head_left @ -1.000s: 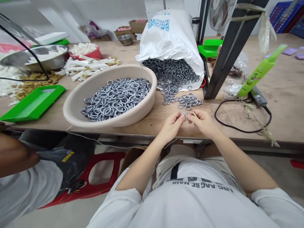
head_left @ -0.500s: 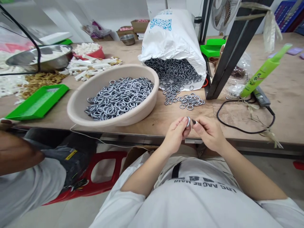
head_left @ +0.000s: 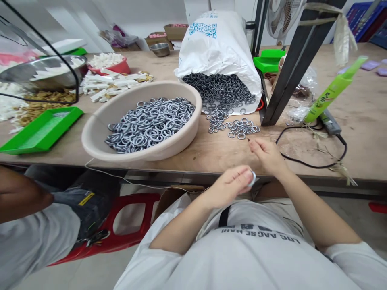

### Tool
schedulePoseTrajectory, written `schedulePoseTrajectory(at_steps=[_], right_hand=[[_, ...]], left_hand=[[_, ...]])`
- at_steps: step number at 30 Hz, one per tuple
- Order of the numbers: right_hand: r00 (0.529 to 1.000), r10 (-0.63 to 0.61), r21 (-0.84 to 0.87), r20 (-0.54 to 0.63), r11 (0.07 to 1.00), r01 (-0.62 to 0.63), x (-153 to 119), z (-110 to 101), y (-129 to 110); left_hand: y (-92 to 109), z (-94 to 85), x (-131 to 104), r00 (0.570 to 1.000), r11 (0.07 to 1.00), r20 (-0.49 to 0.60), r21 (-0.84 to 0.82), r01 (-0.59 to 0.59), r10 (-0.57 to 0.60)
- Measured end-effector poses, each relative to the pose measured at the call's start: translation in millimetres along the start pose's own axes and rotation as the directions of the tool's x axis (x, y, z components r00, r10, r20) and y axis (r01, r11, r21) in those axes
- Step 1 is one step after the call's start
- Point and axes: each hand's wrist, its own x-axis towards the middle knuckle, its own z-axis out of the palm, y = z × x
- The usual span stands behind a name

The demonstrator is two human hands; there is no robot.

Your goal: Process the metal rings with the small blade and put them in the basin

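Note:
My left hand (head_left: pixel 232 183), slightly blurred, pinches a grey ring (head_left: pixel 253 178) at its fingertips just below the table's front edge. My right hand (head_left: pixel 267 156) is closed above that edge, apart from the left. A small dark pointed tip (head_left: pixel 248 139) sticks out of its fingers; the rest of that tool is hidden, so I cannot tell its kind. Beyond it lies a small pile of loose grey rings (head_left: pixel 242 128). They trail from the open mouth of a white sack (head_left: pixel 216 48) full of rings. Left of the hands stands a beige basin (head_left: pixel 93 141) holding many more.
A black metal post (head_left: pixel 290 76) rises right of the sack. Near it lie a black cable (head_left: pixel 305 163) and a green packet (head_left: pixel 335 94). Green trays (head_left: pixel 42 131) and white strips (head_left: pixel 105 84) lie at left. A co-worker's arm (head_left: pixel 24 195) is at the left edge.
My hands have moved apart. The left has dropped toward me, below the table edge, with the ring; the right has shifted slightly away and upward with the dark tip.

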Motion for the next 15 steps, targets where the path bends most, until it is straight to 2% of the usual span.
schedulePoseTrajectory(at_steps=[2,6,8,10,12,14,15], right_hand=[[0.999,0.052,-0.152,0.009,0.987,-0.05,19,3,11],[0.995,0.043,-0.488,0.086,0.873,0.005,56,18,17],[0.986,0.11,-0.592,0.126,0.806,-0.014,70,25,17],[0.976,0.171,-0.618,0.131,0.784,-0.055,76,27,19],[0.978,0.165,-0.506,0.131,0.859,-0.077,74,24,20],[0.977,0.14,-0.182,0.163,0.977,-0.11,62,19,17],[0.973,0.133,0.043,0.189,0.989,-0.144,52,18,13]], left_hand=[[-1,-2.8,-3,1.0,1.0,-0.001,0.024,0.005,-0.005],[-5,-18.4,2,0.977,0.999,-0.212,-0.042,0.015,-0.024],[-7,-28.0,4,0.956,0.995,-0.287,-0.091,0.03,-0.055],[-7,-36.6,6,0.931,0.991,-0.357,-0.134,0.032,-0.078],[-7,-42.5,7,0.908,0.986,-0.407,-0.162,0.032,-0.097],[-9,-43.8,10,0.891,0.986,-0.446,-0.169,0.01,-0.085],[-11,-42.3,13,0.883,0.986,-0.465,-0.164,-0.012,-0.067]])
